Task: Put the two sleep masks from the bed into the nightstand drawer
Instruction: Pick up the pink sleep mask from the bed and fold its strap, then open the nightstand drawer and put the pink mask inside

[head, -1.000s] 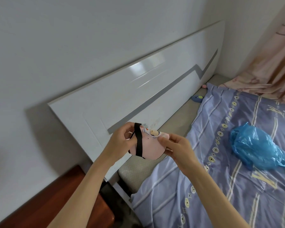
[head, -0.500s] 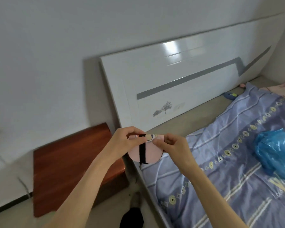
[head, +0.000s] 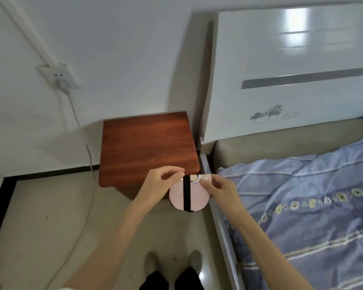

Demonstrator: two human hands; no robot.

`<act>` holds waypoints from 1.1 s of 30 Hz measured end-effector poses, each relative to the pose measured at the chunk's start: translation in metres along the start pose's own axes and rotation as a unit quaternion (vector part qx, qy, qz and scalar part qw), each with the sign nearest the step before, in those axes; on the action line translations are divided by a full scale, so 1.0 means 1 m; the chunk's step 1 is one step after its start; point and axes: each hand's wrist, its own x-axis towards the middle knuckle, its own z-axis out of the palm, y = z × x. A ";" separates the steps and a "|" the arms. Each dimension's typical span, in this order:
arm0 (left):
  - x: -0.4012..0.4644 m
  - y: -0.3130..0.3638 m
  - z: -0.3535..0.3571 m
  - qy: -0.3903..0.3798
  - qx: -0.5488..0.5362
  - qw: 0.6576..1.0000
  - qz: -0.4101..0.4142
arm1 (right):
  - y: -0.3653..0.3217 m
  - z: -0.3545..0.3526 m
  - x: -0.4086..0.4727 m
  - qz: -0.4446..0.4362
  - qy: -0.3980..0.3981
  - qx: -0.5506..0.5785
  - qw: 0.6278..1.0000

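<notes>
your left hand [head: 159, 185] and right hand [head: 218, 188] pinch the soft, light, floppy sleep mask [head: 189, 195] by its top edge; keep hold there.

No legible text anywhere.

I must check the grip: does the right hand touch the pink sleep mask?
Touching. The head view shows the right hand pinching the top edge of the pink sleep mask, thumb pressed on it.
</notes>
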 end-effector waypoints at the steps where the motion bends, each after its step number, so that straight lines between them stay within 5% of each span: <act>1: -0.001 -0.024 -0.005 0.017 -0.008 0.999 -0.027 | 0.012 0.010 0.006 0.016 -0.005 -0.014 1.000; 12: 0.027 -0.288 -0.060 0.150 0.048 0.960 -0.231 | 0.181 0.072 0.119 0.171 0.024 -0.132 0.976; 18: 0.085 -0.347 -0.068 0.214 0.079 0.963 -0.144 | 0.227 0.083 0.186 0.148 0.005 -0.190 0.971; 33: 0.110 -0.381 -0.070 0.272 0.028 0.959 -0.073 | 0.259 0.090 0.233 0.100 0.001 -0.052 0.994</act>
